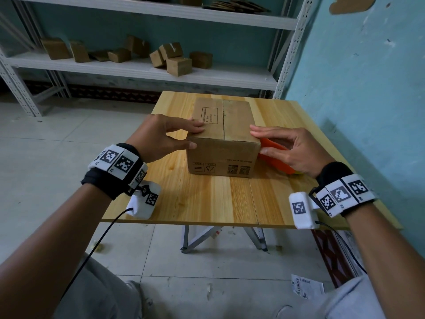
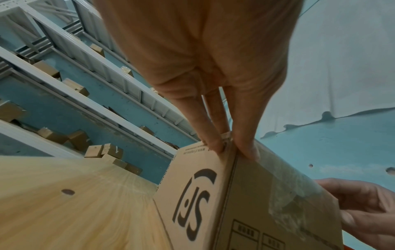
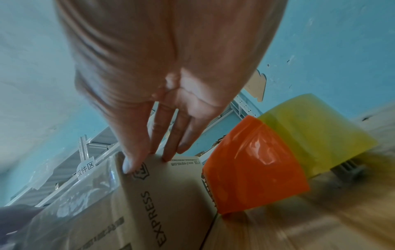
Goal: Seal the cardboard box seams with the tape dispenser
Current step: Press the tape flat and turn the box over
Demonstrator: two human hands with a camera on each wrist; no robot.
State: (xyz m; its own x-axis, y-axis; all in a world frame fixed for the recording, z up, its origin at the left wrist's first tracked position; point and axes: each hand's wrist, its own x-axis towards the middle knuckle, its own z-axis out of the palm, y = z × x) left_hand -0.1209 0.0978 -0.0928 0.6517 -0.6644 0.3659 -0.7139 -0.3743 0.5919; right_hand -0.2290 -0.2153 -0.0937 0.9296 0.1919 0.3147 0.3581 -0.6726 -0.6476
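A brown cardboard box (image 1: 222, 155) stands in the middle of the wooden table (image 1: 207, 199); its top seam (image 1: 223, 120) runs away from me. My left hand (image 1: 195, 135) lays straight fingers on the top's left edge, thumb at the near left corner. My right hand (image 1: 258, 141) touches the top's right edge with straight fingers. The orange tape dispenser (image 1: 273, 155) lies on the table against the box's right side, below my right palm, unheld. The right wrist view shows the dispenser (image 3: 252, 169), its yellow roll (image 3: 316, 132), my right hand (image 3: 153, 159) and the box (image 3: 162, 194). In the left wrist view my left hand (image 2: 233, 150) meets the box (image 2: 192, 194).
White metal shelving (image 1: 142, 72) with several small cardboard boxes (image 1: 178, 65) stands behind the table. A blue wall (image 1: 368, 88) runs close along the table's right side. A printed paper (image 1: 307, 288) lies on the tiled floor near my right leg.
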